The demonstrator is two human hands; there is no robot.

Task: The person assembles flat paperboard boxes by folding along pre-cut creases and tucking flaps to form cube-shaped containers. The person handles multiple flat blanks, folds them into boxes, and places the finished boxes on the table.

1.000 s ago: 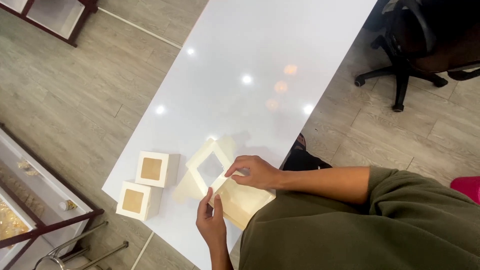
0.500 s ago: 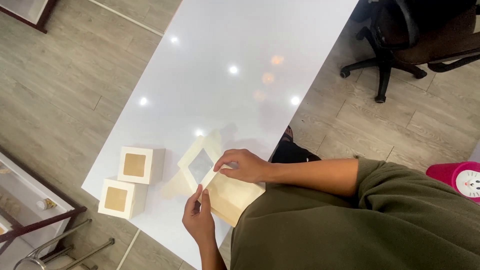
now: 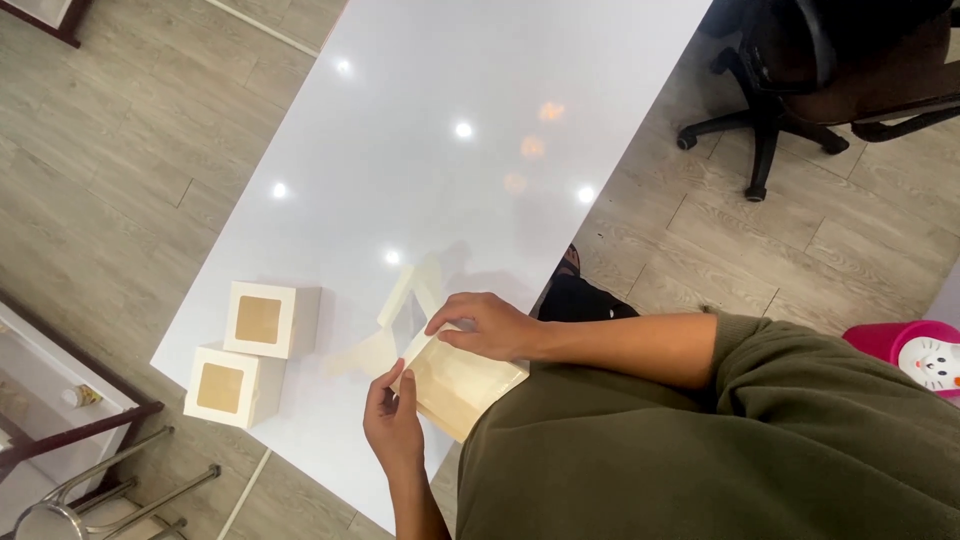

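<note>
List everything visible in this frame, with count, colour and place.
Flat cream cardboard box blank with window cut-out: one, table's near edge, in both hands.
Assembled white cardboard window boxes: two, side by side at the table's corner.
Glossy white table: one, centre.
Black office chair: one, top corner.
Pink container: one, frame edge.
Metal chair frame: one, bottom corner.
Left hand: grips blank's edge.
Right hand: presses blank's top.

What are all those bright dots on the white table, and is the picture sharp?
Head view: the dots are ceiling lights mirrored in the glossy white table, some white, some faintly orange. The flat box between the left hand and right hand casts a soft shadow and a pale reflection. The two finished window boxes look fairly sharp; the frame is tilted, and the edges are a little soft.
</note>
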